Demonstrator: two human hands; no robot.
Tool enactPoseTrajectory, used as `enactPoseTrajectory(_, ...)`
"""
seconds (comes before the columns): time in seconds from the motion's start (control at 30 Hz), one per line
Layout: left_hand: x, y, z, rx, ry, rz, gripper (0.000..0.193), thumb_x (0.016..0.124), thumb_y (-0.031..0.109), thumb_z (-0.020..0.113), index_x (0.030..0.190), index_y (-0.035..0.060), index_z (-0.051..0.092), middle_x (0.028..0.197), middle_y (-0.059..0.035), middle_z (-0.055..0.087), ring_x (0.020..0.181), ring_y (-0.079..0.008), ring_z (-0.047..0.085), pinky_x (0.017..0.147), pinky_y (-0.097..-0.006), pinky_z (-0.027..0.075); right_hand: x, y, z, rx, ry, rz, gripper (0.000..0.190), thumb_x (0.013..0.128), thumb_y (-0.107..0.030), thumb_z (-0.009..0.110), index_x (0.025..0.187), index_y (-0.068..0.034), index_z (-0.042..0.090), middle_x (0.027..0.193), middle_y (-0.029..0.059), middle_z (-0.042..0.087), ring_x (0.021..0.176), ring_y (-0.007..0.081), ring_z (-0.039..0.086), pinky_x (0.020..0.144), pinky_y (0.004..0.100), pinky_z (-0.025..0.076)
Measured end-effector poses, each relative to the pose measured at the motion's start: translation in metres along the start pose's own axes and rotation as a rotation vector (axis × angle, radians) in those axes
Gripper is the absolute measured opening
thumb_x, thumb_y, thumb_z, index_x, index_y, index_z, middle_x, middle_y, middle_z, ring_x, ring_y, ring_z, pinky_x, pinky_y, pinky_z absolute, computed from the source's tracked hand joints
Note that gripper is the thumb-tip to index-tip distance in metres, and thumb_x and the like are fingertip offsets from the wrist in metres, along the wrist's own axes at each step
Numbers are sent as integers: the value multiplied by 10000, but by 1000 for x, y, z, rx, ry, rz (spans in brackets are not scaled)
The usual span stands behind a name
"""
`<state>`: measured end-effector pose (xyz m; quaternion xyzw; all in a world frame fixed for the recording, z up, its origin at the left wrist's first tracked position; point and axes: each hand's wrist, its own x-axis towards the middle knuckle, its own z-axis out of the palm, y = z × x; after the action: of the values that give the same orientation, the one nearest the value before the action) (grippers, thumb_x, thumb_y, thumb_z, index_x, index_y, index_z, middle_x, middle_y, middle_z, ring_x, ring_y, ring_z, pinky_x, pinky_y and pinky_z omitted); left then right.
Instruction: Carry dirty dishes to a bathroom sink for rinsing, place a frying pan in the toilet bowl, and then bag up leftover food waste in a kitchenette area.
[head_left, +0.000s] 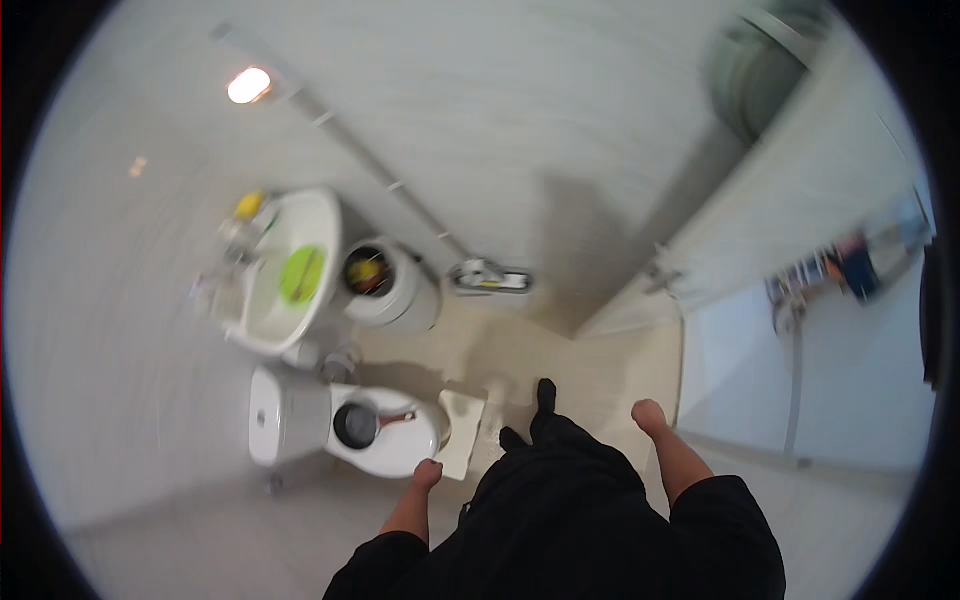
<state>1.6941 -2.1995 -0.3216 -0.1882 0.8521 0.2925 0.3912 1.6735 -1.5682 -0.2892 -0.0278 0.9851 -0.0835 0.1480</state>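
My left hand (428, 474) is closed in a loose fist beside the front of a white toilet (405, 450); nothing shows in it. On the toilet's closed lid lies a dark round pan (356, 426) with a reddish-brown handle. My right hand (649, 415), also curled with nothing visible in it, hangs over the floor on the right, near the doorway. A cream toilet stool (463, 431) stands against the toilet's front. A white sink (289, 330) holds a bright green basin or board (302, 274) with a thin utensil on it.
A lidless white bin (409, 300) with contents stands between the sink and a long-handled flat mop (491, 279) leaning on the wall. A white door (750, 225) stands open at the right, with a bluish floor (735, 367) beyond. Bottles and a yellow item (249, 205) crowd the sink's edge.
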Motion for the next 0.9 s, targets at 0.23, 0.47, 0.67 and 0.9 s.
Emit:
enactPoseTrajectory(0.23, 40, 181, 0, 139, -172, 140, 293, 756, 245, 533, 758, -28, 642, 723, -177, 648, 621, -223, 637, 621, -362, 496, -213, 35, 23, 435, -37, 709, 157, 665, -168, 574, 702, -51, 671, 748, 171, 643, 747, 326, 632, 686, 429, 503)
enactPoseTrajectory(0.47, 69, 412, 97, 473, -313, 429, 319, 791, 248, 518, 871, -43, 619, 735, -135, 643, 640, -215, 631, 635, -350, 500, -265, 89, 23, 804, 16, 1154, 290, 650, -238, 592, 818, -27, 697, 807, 214, 653, 776, 331, 645, 721, 405, 503)
enactPoseTrajectory(0.67, -3, 620, 257, 438, -509, 686, 322, 832, 252, 538, 979, -26, 605, 850, -145, 650, 733, -238, 639, 699, -352, 502, -223, 173, -5, 1135, 416, 1202, 184, 682, -194, 623, 716, -18, 581, 599, 109, 589, 586, 208, 596, 578, 348, 486)
enactPoseTrajectory(0.9, -46, 765, 360, 696, -649, 1003, 355, 863, 245, 525, 1069, -39, 575, 925, -138, 646, 793, -185, 631, 731, -319, 498, -171, 254, -52, 1277, 463, 1277, 207, 650, -218, 631, 742, -39, 586, 734, 150, 628, 716, 267, 614, 658, 371, 483)
